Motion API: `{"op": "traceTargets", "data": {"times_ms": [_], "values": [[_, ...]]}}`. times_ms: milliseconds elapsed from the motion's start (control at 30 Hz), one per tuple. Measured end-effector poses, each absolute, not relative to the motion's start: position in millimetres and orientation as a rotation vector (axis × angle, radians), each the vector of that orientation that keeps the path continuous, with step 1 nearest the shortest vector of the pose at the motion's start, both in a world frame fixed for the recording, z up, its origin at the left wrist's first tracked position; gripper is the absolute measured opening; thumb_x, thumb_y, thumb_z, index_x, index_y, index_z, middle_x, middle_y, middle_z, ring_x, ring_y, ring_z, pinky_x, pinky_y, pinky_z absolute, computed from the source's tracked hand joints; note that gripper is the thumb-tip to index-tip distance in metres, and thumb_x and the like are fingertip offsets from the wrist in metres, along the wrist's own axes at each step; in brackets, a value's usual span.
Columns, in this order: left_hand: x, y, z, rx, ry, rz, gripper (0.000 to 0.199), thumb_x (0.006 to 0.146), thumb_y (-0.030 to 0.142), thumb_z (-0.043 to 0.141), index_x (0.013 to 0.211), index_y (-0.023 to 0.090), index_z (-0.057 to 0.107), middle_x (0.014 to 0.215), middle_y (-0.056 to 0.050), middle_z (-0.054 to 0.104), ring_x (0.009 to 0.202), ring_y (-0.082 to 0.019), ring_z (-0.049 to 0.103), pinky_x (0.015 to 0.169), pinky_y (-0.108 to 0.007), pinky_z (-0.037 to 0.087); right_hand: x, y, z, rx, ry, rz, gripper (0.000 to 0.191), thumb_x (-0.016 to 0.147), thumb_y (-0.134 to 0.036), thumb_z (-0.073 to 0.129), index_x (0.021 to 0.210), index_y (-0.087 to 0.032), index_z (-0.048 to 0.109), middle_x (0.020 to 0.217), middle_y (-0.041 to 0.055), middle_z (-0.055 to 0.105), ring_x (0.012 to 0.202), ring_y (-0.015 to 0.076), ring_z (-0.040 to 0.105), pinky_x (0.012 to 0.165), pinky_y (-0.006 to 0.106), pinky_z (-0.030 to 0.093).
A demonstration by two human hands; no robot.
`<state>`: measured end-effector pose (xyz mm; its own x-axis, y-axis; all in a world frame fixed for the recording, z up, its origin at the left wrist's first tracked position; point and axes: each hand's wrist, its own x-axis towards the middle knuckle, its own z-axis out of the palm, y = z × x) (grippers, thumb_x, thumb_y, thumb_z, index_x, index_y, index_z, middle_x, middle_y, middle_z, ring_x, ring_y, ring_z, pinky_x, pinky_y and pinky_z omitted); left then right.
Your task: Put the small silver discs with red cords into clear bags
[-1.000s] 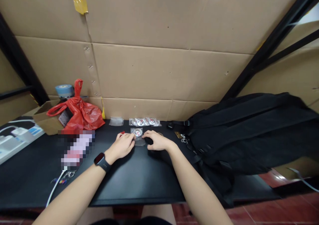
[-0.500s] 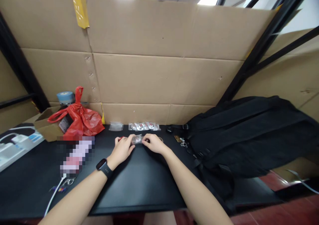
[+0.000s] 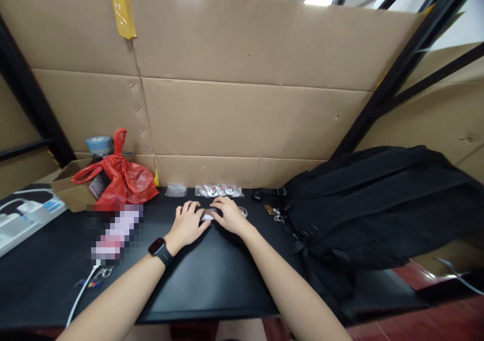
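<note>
Between my hands, low over the black desk, is a small clear plastic packet with something shiny inside. My left hand, with a dark watch on its wrist, grips the packet's left side with the thumb in front and curled fingers behind. On the other side my right hand pinches it between thumb and fingers. My fingers partly cover the packet. Just right of my right hand lies a pale ring-shaped item, partly hidden. Behind the hands is a row of clear packets with round silvery pieces.
A stack of clear bags lies at the back. To the left are a red plastic bag, a cardboard box, a power strip and a blurred-out object with a white cable. A black backpack fills the right.
My hands have shifted closer together around the packet, which now shows less. The left fingers are more raised and spread. A bit of red by my left hand no longer shows.
</note>
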<state>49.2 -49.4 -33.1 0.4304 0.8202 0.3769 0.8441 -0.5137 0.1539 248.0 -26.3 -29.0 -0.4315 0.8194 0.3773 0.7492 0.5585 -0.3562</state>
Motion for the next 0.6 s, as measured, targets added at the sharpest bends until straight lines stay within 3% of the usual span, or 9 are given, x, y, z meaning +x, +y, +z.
{"op": "traceTargets", "data": {"times_ms": [67,167,267,400,533,600], "values": [[47.9,-49.1,-33.8,-2.637,-1.523,-0.605,0.036,0.088,0.042,0.059,0.119,0.024,0.065,0.133,-0.013,0.054,0.128,-0.033,0.040,0.097,-0.048,0.034,250.1,-28.1,-27.9,-1.162,-2.387,0.264,0.028,0.086,-0.031,0.067,0.114,-0.023,0.067,0.116,0.0085,0.066,0.112,0.0251,0.055,0.095,0.041,0.038],[45.9,-48.1,-31.9,-2.626,-1.554,-0.617,0.031,0.083,0.029,0.062,0.112,0.023,0.068,0.133,-0.012,0.056,0.129,-0.033,0.040,0.098,-0.049,0.035,251.4,-29.5,-28.2,-1.187,-2.415,0.354,0.037,0.084,-0.025,0.068,0.120,-0.025,0.063,0.115,0.0074,0.068,0.110,0.0256,0.057,0.095,0.044,0.035],[44.1,-46.6,-28.6,-2.575,-1.599,-0.683,0.022,0.089,0.022,0.053,0.100,0.023,0.072,0.128,-0.011,0.060,0.127,-0.031,0.042,0.095,-0.048,0.035,251.6,-28.3,-28.5,-1.215,-2.345,0.458,0.037,0.089,-0.021,0.061,0.125,-0.027,0.057,0.108,0.0045,0.071,0.105,0.0225,0.060,0.095,0.042,0.034],[44.6,-45.3,-26.9,-2.547,-1.669,-0.762,0.030,0.097,0.028,0.046,0.087,0.022,0.074,0.115,-0.008,0.066,0.120,-0.029,0.047,0.091,-0.047,0.035,253.1,-26.3,-27.3,-1.333,-2.238,0.512,0.032,0.096,-0.033,0.054,0.128,-0.028,0.053,0.094,0.0015,0.072,0.091,0.0203,0.064,0.092,0.042,0.036],[49.0,-44.4,-28.8,-2.517,-1.637,-0.779,0.029,0.095,0.032,0.052,0.078,0.021,0.073,0.104,-0.008,0.068,0.115,-0.029,0.049,0.091,-0.046,0.034,254.8,-27.6,-23.7,-1.404,-2.245,0.201,0.031,0.094,-0.034,0.059,0.123,-0.025,0.059,0.113,0.0082,0.067,0.109,0.0263,0.057,0.094,0.044,0.034],[50.3,-43.3,-28.4,-2.484,-1.615,-0.782,0.024,0.093,0.033,0.056,0.078,0.020,0.071,0.102,-0.009,0.068,0.114,-0.029,0.049,0.091,-0.045,0.034,255.0,-29.2,-21.8,-1.309,-2.334,0.145,0.025,0.093,-0.031,0.061,0.116,-0.025,0.064,0.116,0.0079,0.064,0.111,0.0251,0.054,0.093,0.041,0.036]]}}
